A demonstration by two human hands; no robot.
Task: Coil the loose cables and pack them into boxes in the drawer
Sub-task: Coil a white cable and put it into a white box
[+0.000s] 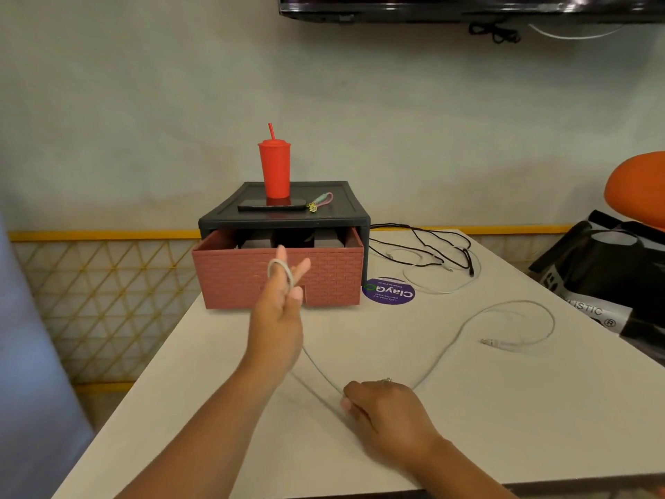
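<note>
A white cable (467, 320) lies across the table, its plug end at the right. My left hand (279, 311) is raised in front of the drawer with the cable looped over its straight fingers and the thumb pinching it. My right hand (385, 405) rests on the table and grips the same cable lower down. The pink drawer (324, 275) stands pulled open from its black cabinet (324, 217), and dark boxes (325, 241) show inside. A black cable (431, 243) and another white cable (428, 279) lie loose to the right of the drawer.
A red cup with a straw (274, 167), a phone (271, 206) and a key strap (321, 201) sit on the cabinet. A purple round sticker (388, 291) is on the table. A black bag (604, 268) and an orange chair (637, 185) are at the right edge.
</note>
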